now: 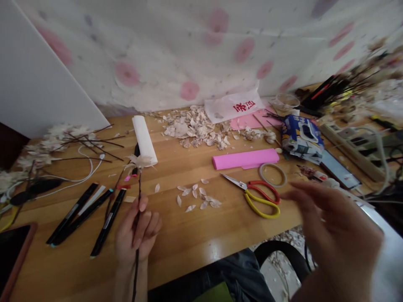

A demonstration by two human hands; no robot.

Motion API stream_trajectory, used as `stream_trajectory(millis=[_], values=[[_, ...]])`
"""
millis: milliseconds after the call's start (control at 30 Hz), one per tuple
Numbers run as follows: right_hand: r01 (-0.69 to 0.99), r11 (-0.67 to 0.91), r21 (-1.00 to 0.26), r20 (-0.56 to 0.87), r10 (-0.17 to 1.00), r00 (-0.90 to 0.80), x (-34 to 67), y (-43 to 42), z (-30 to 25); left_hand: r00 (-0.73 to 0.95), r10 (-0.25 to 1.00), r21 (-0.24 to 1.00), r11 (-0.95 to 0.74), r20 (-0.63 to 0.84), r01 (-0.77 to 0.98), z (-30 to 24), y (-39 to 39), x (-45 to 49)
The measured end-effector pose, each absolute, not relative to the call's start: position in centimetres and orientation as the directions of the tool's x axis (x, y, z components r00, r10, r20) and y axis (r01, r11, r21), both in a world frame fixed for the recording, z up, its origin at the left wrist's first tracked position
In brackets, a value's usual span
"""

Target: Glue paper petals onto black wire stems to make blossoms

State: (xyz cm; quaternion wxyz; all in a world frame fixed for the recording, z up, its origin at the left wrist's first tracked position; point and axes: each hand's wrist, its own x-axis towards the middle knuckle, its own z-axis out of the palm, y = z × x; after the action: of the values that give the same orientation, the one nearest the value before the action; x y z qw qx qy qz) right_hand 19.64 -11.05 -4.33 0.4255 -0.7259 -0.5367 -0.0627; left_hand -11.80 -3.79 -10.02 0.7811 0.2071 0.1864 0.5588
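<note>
My left hand (138, 230) is closed round a dark, thin flower stem (137, 260), held upright. At the stem's top is a pale, papery flower (140, 161). My right hand (336, 235) is raised at the right, smeared by motion, its thumb and forefinger near each other; whether anything is between them I cannot tell. Just left of its fingertips lie scissors (247, 189) with one red and one yellow handle, blades parted slightly. A roll of tape (273, 175) rests behind them. Loose pale petals (195, 195) are scattered between my hands.
Black marker pens (108, 222) lie at left, near finished-looking pale flowers (63, 142) on stems. A petal heap (195, 126), folded white paper (145, 140) and folded pink paper (245, 159) lie farther back. A wipes pack (302, 136), phone (340, 170) and power strip (352, 151) are at right.
</note>
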Motion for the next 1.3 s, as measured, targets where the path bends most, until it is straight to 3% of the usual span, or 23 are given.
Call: stream_trajectory(millis=[100, 200, 300, 433, 833, 1100, 1300], values=[[0.838, 0.134, -0.528, 0.483, 0.859, 0.168, 16.5, -7.2, -3.5, 0.382, 0.924, 0.425, 0.354, -0.023, -0.833, -10.4, -3.6, -12.2], [0.81, 0.188, -0.556, 0.307, 0.952, -0.011, 14.5, -4.4, -3.9, 0.414, 0.91, 0.383, 0.386, -0.01, -0.84, -10.5, -3.6, -12.3], [0.795, 0.195, -0.575, 0.135, 0.981, -0.142, 13.2, -2.0, -5.6, 0.455, 0.89, 0.346, 0.424, 0.01, -0.837, -10.7, -3.7, -12.1], [0.791, 0.224, -0.569, 0.028, 0.967, -0.254, 11.6, 0.4, -8.2, 0.485, 0.874, 0.311, 0.461, 0.002, -0.831, -10.9, -3.8, -11.7], [0.825, 0.191, -0.532, -0.128, 0.945, -0.302, 8.9, 1.4, -11.3, 0.461, 0.887, 0.263, 0.446, -0.004, -0.856, -11.4, -3.9, -11.6], [0.732, 0.143, -0.666, -0.116, 0.95, -0.291, 9.6, 1.3, -11.2, 0.485, 0.874, 0.275, 0.469, -0.009, -0.839, -11.8, -3.6, -11.6], [0.604, 0.139, -0.785, -0.006, 0.973, -0.232, 11.8, 1.4, -7.5, 0.455, 0.89, 0.381, 0.428, -0.021, -0.82, -9.3, -2.6, -11.7]])
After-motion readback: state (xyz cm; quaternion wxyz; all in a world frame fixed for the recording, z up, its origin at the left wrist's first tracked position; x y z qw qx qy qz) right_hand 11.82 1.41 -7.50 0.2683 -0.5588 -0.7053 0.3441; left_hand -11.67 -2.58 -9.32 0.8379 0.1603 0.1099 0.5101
